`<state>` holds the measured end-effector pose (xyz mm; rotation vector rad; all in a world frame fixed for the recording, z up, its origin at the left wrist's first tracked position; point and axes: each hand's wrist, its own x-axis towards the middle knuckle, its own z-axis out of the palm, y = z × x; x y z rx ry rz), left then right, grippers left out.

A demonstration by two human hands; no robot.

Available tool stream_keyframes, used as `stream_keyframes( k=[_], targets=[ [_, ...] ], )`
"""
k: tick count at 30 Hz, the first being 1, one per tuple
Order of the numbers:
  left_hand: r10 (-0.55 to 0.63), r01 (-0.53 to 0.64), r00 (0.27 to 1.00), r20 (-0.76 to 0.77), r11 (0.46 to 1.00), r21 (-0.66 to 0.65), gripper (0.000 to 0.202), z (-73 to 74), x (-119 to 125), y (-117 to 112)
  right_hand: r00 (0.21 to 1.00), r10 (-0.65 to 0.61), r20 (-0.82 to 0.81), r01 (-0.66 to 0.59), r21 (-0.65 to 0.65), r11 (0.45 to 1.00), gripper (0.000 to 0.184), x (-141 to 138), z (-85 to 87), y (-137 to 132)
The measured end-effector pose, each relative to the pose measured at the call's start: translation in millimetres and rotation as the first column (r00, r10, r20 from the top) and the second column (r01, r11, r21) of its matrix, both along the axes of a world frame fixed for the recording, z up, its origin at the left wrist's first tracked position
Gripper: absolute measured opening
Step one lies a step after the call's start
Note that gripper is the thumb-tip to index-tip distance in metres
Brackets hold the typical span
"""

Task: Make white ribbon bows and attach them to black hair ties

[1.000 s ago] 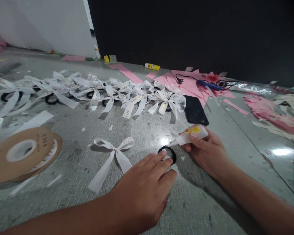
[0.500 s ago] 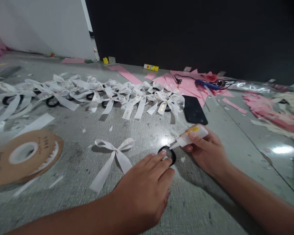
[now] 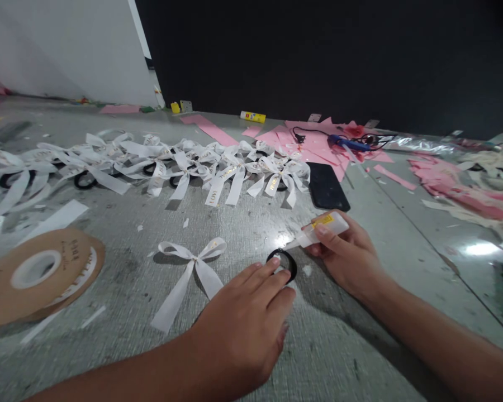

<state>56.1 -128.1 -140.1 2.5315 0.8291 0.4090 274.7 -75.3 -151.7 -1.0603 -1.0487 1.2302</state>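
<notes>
A small black hair tie point(image 3: 283, 259) lies on the grey floor. My left hand point(image 3: 245, 324) rests palm down with its fingers stretched out, the fingertips pressing on the tie's near edge. My right hand point(image 3: 347, 255) is closed round a small white glue tube with a yellow label point(image 3: 321, 229); the tube's pointed nozzle aims down-left at the tie's far edge. A single white ribbon bow point(image 3: 190, 269) lies flat just left of my left hand.
A row of several white ribbon bows on black ties point(image 3: 218, 167) lies further back. A black phone point(image 3: 327, 186) sits beside them. A brown ribbon spool point(image 3: 37, 273) is at left. Pink paper scraps point(image 3: 318, 139), a blue glue gun point(image 3: 346, 141) and a yellow glue stick point(image 3: 252, 116) lie near the dark wall.
The view has drifted slightly. Both hands hold nearly the same pose; the glue nozzle stays at the tie's edge.
</notes>
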Motion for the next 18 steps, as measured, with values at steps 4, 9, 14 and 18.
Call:
stream_keyframes(
  k=[4,9,14,18],
  targets=[
    [-0.004,0.004,1.0,0.008,1.0,0.004,0.04,0.9,0.7,0.8,0.996,0.012,0.094,-0.016,0.047,0.999,0.02,4.0,-4.0,-1.1],
    [0.001,-0.001,1.0,0.011,1.0,0.006,0.039,1.3,1.2,0.9,0.991,-0.002,0.137,-0.01,0.091,0.996,0.017,6.8,-7.9,-0.8],
    [0.003,-0.003,1.0,-0.002,1.0,0.003,0.04,0.5,0.8,0.9,0.988,-0.099,0.115,0.083,0.135,0.987,0.019,5.9,-5.5,0.8],
    [0.003,-0.003,1.0,-0.008,1.0,0.002,0.04,0.3,0.3,1.1,0.979,-0.2,0.049,0.19,0.157,0.969,0.02,3.1,-1.4,3.0]
  ],
)
